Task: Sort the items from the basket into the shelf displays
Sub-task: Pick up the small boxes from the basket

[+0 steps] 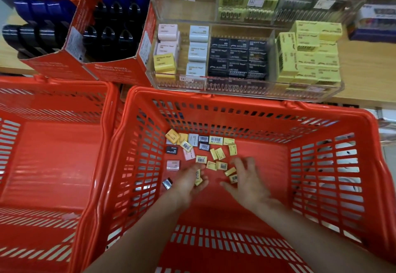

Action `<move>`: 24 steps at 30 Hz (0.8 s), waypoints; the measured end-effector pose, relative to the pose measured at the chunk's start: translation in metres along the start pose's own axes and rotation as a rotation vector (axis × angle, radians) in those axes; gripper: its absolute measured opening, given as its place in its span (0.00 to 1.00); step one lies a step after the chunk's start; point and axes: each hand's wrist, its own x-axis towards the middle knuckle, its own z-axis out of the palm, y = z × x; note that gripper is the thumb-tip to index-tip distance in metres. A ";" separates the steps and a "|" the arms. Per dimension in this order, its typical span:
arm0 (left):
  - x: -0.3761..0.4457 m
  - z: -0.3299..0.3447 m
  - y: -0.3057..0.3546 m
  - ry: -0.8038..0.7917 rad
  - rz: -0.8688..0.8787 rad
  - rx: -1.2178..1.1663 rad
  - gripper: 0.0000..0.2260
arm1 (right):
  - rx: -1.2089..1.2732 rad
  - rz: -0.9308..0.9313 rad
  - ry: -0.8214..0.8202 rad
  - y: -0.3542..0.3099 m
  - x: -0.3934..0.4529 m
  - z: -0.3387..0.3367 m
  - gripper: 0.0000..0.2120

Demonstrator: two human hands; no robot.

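Both hands are down inside the red basket (252, 101), on its floor among the loose erasers (216, 140). The left hand (189, 183) curls its grip round two or three small yellow erasers (198, 178), clamped between palm and fingers. The right hand (246, 179) hovers with its grip apart, fingers spread, just above a barcoded yellow eraser (233, 178) near the basket's middle.

These look light, stiff little blocks in slick wrappers, not fragile; several fit in one palm. I judge a pinch across the short sides surest, since the flat faces may slide.

They lie scattered, long axes pointing every way, some barcode up. In the clear display trays (272, 43) beyond the basket's far rim, stocked erasers lie in rows with their long axes running along that rim.
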 end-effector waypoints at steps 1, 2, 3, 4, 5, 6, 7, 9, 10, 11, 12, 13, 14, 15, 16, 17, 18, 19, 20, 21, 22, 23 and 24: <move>0.001 -0.002 -0.002 0.011 0.021 0.035 0.05 | 0.020 -0.021 0.045 -0.002 0.002 0.010 0.32; 0.002 -0.005 -0.004 0.012 0.041 0.050 0.06 | 0.030 -0.047 0.095 -0.003 0.006 0.018 0.31; 0.003 -0.006 -0.006 0.001 0.058 0.049 0.05 | 0.034 -0.066 0.140 -0.003 0.010 0.021 0.29; 0.003 -0.008 -0.008 -0.011 0.071 0.050 0.04 | 0.046 -0.080 0.182 -0.004 0.016 0.023 0.26; 0.003 -0.009 -0.009 -0.022 0.080 0.060 0.04 | 0.061 -0.092 0.209 -0.004 0.021 0.022 0.24; 0.001 -0.010 -0.009 -0.030 0.086 0.076 0.05 | 0.062 -0.104 0.221 -0.004 0.025 0.021 0.23; 0.000 -0.011 -0.009 -0.035 0.084 0.083 0.07 | 0.039 -0.118 0.217 -0.004 0.029 0.020 0.22; -0.002 -0.013 -0.008 -0.038 0.068 0.095 0.08 | -0.031 -0.139 0.186 -0.004 0.034 0.017 0.21; -0.003 -0.014 -0.007 -0.033 0.070 0.111 0.08 | -0.037 -0.143 0.173 -0.004 0.035 0.015 0.21; -0.004 -0.016 -0.005 -0.032 0.080 0.124 0.08 | -0.011 -0.142 0.168 -0.006 0.035 0.013 0.20; -0.003 -0.018 -0.003 -0.032 0.090 0.126 0.08 | 0.046 -0.143 0.176 -0.008 0.033 0.010 0.18; -0.004 -0.019 -0.002 -0.033 0.096 0.126 0.08 | 0.131 -0.153 0.195 -0.010 0.030 0.007 0.16; -0.005 -0.018 0.000 -0.040 0.096 0.122 0.06 | 0.231 -0.175 0.220 -0.013 0.026 0.003 0.15; -0.007 -0.016 0.001 -0.061 0.090 0.102 0.04 | 0.321 -0.211 0.242 -0.017 0.022 -0.001 0.14; -0.008 -0.013 0.003 -0.094 0.077 0.062 0.08 | 0.382 -0.262 0.250 -0.024 0.016 -0.006 0.13; -0.010 -0.010 0.005 -0.134 0.047 0.009 0.13 | 0.412 -0.320 0.240 -0.032 0.011 -0.010 0.14; -0.012 -0.006 0.006 -0.187 0.010 -0.035 0.19 | 0.422 -0.376 0.214 -0.040 0.006 -0.015 0.15; -0.014 -0.002 0.007 -0.252 -0.025 -0.075 0.22 | 0.418 -0.421 0.166 -0.048 0.001 -0.018 0.17; -0.015 0.001 0.007 -0.309 -0.051 -0.121 0.24 | 0.408 -0.448 0.100 -0.054 -0.003 -0.022 0.20; -0.017 0.002 0.007 -0.356 -0.061 -0.182 0.24 | 0.399 -0.466 0.037 -0.057 -0.005 -0.025 0.22; -0.020 0.004 0.008 -0.390 -0.054 -0.243 0.22 | 0.404 -0.479 0.009 -0.057 -0.006 -0.028 0.24; -0.022 0.003 0.009 -0.413 -0.037 -0.302 0.19 | 0.439 -0.479 0.038 -0.055 -0.005 -0.032 0.23; -0.023 0.002 0.011 -0.421 -0.023 -0.354 0.16 | 0.489 -0.453 0.118 -0.052 -0.003 -0.037 0.21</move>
